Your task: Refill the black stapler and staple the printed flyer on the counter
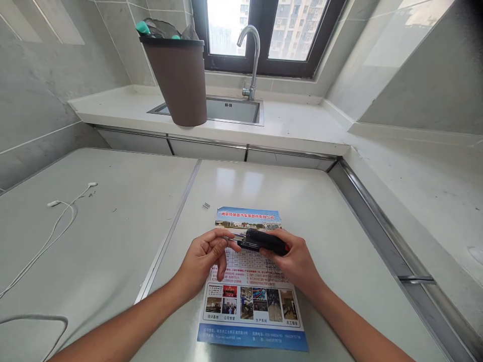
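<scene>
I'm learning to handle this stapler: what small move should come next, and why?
Probably the left hand should ease the metal part further out while the right hand steadies the stapler: that part juts from its end toward the left hand, and loose strips, apparently staples, lie near the leaflet.

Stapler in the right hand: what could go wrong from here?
Pinch: the left fingers are right at the metal end of the stapler, so they might get nipped if it moved suddenly.
Scatter: small metal pieces, apparently staples, lie loose beside the flyer's top left corner; a knock could send them astray.
</scene>
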Demonstrator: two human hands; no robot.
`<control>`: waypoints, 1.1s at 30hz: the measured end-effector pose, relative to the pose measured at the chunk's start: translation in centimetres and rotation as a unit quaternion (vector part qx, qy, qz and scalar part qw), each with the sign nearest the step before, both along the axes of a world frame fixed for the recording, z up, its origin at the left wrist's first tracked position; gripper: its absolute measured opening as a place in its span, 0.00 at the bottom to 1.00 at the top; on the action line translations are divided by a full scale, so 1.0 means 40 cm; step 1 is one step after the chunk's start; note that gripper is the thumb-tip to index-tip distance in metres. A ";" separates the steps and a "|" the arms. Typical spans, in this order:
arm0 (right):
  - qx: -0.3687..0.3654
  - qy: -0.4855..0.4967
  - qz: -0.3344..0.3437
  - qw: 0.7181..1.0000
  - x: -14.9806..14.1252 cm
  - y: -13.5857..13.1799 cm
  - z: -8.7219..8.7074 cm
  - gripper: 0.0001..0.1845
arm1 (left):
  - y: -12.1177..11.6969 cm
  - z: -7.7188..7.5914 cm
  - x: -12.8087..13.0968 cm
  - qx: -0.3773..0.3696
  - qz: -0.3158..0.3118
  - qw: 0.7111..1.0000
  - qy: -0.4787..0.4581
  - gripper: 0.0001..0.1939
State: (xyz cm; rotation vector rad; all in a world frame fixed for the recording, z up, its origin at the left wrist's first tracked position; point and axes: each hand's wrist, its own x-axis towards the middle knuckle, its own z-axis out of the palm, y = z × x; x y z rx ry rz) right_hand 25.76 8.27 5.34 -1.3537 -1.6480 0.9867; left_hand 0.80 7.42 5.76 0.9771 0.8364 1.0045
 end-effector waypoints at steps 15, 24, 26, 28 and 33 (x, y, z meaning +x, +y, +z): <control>0.242 -0.106 -0.003 0.964 0.002 -0.025 0.047 0.21 | -0.016 0.000 -0.001 -0.009 -0.020 0.998 0.065 0.16; 0.476 -0.126 0.222 0.842 -0.065 -0.082 0.071 0.14 | -0.038 -0.008 0.000 0.068 -0.146 0.976 0.143 0.12; 0.460 -0.108 0.219 0.854 -0.064 -0.079 0.068 0.16 | -0.038 -0.007 -0.002 0.068 -0.149 0.977 0.137 0.13; 0.442 -0.096 0.222 0.864 -0.058 -0.076 0.063 0.20 | -0.038 -0.005 -0.003 0.064 -0.148 0.978 0.132 0.14; 0.428 -0.098 0.229 0.869 -0.051 -0.081 0.046 0.24 | -0.041 -0.005 -0.003 0.072 -0.160 0.976 0.127 0.15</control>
